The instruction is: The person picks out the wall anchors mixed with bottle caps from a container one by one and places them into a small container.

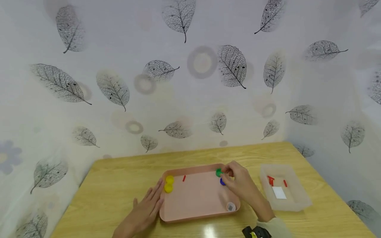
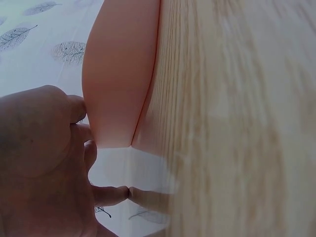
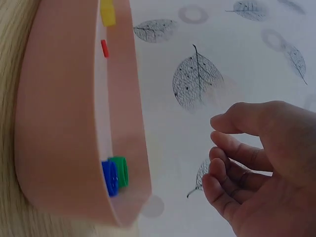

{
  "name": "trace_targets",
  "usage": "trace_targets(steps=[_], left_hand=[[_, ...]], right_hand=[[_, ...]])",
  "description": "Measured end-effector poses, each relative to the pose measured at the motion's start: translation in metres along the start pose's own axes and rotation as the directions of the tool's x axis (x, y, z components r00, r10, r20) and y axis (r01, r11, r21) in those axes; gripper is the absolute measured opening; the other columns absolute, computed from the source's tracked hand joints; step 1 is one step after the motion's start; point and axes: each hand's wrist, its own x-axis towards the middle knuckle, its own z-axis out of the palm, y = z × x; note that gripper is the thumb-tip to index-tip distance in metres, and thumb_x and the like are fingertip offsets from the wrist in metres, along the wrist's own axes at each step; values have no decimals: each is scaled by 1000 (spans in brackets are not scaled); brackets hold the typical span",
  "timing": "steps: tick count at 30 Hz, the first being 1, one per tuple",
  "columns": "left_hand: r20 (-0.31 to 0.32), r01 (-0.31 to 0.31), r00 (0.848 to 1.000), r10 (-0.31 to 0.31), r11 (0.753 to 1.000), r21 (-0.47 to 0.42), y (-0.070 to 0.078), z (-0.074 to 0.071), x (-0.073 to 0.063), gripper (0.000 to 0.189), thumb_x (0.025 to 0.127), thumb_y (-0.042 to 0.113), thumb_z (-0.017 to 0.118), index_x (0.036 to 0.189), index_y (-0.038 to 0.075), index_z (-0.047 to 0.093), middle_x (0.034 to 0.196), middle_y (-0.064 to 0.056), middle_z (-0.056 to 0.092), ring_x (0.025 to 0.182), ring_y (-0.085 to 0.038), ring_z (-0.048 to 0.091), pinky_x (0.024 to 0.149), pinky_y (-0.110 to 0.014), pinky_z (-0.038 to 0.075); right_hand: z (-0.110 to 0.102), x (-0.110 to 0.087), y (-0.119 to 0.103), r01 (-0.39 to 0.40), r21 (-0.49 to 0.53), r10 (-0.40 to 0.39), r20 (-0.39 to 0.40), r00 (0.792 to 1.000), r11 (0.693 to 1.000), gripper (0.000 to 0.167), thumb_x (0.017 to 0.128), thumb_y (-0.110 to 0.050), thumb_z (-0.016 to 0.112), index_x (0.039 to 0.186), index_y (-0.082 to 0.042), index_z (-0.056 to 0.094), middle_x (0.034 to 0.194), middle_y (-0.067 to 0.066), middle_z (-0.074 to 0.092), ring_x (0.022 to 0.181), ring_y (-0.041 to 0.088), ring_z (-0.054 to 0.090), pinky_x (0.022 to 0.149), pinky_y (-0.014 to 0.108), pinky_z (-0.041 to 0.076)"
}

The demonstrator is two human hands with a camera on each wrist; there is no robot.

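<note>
A shallow pink tray (image 1: 198,195) sits on the wooden table. My left hand (image 1: 144,208) has its fingers extended, the fingertips against the tray's left side; the left wrist view shows the palm (image 2: 42,158) beside the tray wall. My right hand (image 1: 242,181) is raised over the back right corner. In the right wrist view, its fingers (image 3: 239,148) are loosely bent and nothing shows between thumb and index. Near it in that corner are a green cap (image 1: 218,172) and a blue cap (image 1: 222,181), partly behind the fingers in the head view.
Yellow caps (image 1: 168,188) lie along the tray's left side, with a small red stick (image 1: 184,178) to their right. A whitish round piece (image 1: 231,207) sits in the front right corner. Right of the tray stands a translucent bin (image 1: 293,205) holding several red sticks (image 1: 271,181) and a white card (image 1: 279,192).
</note>
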Motion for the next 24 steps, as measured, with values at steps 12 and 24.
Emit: trace_targets(steps=[12,24], left_hand=[[-11,-25,1000,25,1000,1,5,-6,0,57,114,39,32,167,27,13,172,8,7,150,-43,27,97,-90,9],[-19,-21,1000,20,1000,-11,2,0,-2,57,114,40,32,166,27,14,172,9,8,150,-43,28,98,-90,8]], right_hand=[[52,21,-19,98,-51,-97,22,995,994,16,84,-5,81,94,-1,69,82,6,62,72,25,59,67,29,48],[85,28,-29,-22,94,5,183,983,995,17,93,-4,72,105,5,64,95,11,62,84,22,59,70,31,53]])
